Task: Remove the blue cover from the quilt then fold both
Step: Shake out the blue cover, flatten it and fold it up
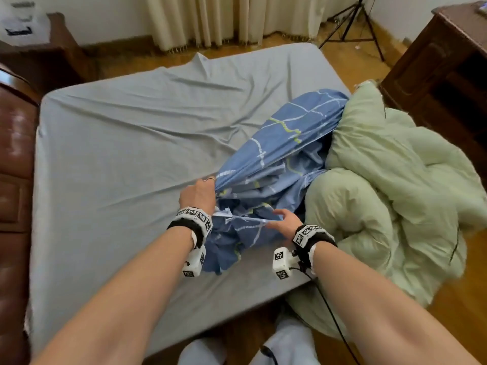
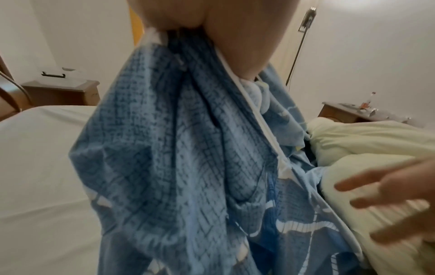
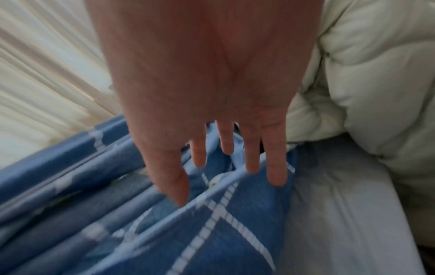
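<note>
- The quilt (image 1: 390, 175), pale green and puffy, lies crumpled along the right side of the bed (image 1: 126, 143), with part of it spilling over the near right edge toward the floor. It is bare over all that shows, so the cover looks to be off it, or very nearly. At the far end the blue cloth still touches it, and I cannot tell if a corner is caught inside. It is not folded at all.
- The blue cover (image 1: 279, 154) runs as a bunched, stretched rope from the quilt's far end toward the near middle of the bed, where it gathers in a loose heap between the two wrists. It is not folded either.
- The left hand (image 1: 200, 193) is clenched round a gathered bunch of the cover and holds it lifted off the sheet.
- The right hand (image 1: 286, 219) has straight, spread fingers reaching over the cover's near folds. It grips nothing.
- My judgement: the removal is about finished. Still to do are freeing the far end, then spreading and folding the cover, then the quilt.
</note>
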`<action>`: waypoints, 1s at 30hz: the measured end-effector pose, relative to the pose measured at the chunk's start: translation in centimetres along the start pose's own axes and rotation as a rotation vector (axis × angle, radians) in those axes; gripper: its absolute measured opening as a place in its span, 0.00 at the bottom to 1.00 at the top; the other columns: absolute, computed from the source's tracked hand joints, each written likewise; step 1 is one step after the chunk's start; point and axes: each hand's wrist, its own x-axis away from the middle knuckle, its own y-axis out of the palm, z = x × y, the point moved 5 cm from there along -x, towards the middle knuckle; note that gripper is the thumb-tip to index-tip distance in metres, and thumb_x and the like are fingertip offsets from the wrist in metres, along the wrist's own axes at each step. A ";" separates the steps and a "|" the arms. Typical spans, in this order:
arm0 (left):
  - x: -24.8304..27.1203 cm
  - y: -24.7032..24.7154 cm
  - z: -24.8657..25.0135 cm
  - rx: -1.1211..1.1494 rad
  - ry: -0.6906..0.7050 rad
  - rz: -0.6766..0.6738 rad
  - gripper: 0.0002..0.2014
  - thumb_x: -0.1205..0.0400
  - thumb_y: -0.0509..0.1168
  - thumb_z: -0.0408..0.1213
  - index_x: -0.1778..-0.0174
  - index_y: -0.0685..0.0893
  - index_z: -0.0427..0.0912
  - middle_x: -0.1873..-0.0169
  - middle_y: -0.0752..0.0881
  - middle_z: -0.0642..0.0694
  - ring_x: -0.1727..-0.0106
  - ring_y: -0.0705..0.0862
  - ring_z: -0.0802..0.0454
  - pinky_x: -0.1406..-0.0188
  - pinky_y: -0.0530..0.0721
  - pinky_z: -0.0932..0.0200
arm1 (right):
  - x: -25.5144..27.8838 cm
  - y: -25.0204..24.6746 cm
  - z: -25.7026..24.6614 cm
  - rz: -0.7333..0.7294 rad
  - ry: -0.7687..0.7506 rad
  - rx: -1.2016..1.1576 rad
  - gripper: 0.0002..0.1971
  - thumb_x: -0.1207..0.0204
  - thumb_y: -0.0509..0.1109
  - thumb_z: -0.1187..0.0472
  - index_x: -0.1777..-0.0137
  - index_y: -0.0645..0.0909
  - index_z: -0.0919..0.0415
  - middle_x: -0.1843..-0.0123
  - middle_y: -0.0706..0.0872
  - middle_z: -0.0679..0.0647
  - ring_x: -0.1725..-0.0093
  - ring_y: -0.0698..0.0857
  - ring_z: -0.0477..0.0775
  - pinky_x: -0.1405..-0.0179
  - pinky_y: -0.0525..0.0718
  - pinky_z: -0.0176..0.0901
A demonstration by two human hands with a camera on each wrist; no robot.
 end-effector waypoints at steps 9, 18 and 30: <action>3.0 -5.6 -9.2 -0.055 -0.054 0.075 0.11 0.19 0.65 0.37 0.40 0.80 0.43 0.52 0.87 0.40 0.54 0.87 0.36 0.59 0.82 0.49 | 2.5 11.7 -0.9 0.017 0.058 -0.092 0.63 0.39 0.83 0.40 0.14 0.40 0.41 0.18 0.62 0.67 0.26 0.73 0.71 0.34 0.80 0.68; 6.2 -1.1 -11.9 -0.074 -0.124 0.010 0.18 0.20 0.60 0.32 0.34 0.78 0.48 0.52 0.89 0.41 0.53 0.88 0.35 0.60 0.82 0.49 | -0.9 15.7 -7.6 -0.125 -0.012 -0.417 0.21 0.15 0.57 0.54 0.26 0.74 0.61 0.40 0.79 0.59 0.44 0.79 0.58 0.32 0.79 0.58; 7.6 -3.9 -25.6 -0.054 -0.159 0.075 0.13 0.21 0.63 0.34 0.41 0.80 0.49 0.55 0.88 0.44 0.58 0.88 0.38 0.62 0.83 0.51 | 4.6 19.1 -26.3 -0.056 -0.241 -0.353 0.27 0.23 0.72 0.45 0.34 0.80 0.67 0.39 0.86 0.61 0.41 0.85 0.62 0.37 0.82 0.50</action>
